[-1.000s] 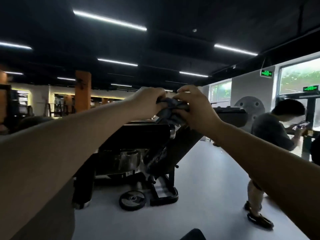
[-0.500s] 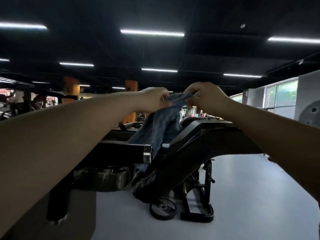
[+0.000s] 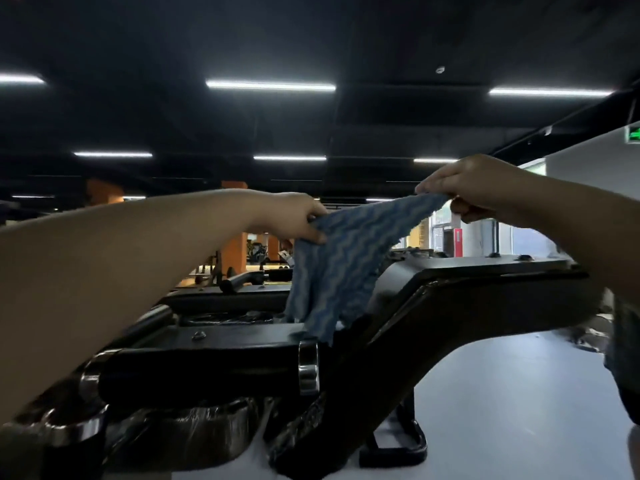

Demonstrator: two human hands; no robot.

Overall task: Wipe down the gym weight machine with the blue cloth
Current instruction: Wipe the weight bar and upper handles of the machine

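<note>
A: Grips first, quick. What have I got?

B: Left hand (image 3: 294,216) pinching one upper corner of the blue cloth (image 3: 346,258), thumb and fingers curled onto the fabric. Right hand (image 3: 481,188) pinching the other upper corner, fingers curled over the edge. Both arms stretched out ahead of me.

A: Cloth state?

B: Pulled out between the two hands, top edge taut and sloping up toward the right hand. The rest hangs down in folds, wavy lighter stripes on it. Its lowest tip sits at the black top surface of the weight machine (image 3: 450,299); touching or just above it, can't tell.

A: Where's everything against the machine?

B: Both hands are above the machine, apart from it. The cloth hangs over the middle of it, just above a chrome collar (image 3: 308,367) on the near black bar. The angled black frame runs up and right from under the cloth. Below the near bar, dark weight plates (image 3: 194,434), wrapped in something shiny, blurry.

A: Beyond the machine?

B: Pale grey floor (image 3: 502,410) to its right. Orange pillars (image 3: 235,251) and more gym gear behind it, too dim to name. Strip lights (image 3: 270,85) on the black ceiling above. Green exit sign (image 3: 633,135) far upper right. Part of another person (image 3: 623,358) at the right edge, beside the machine's far end, cut off.
</note>
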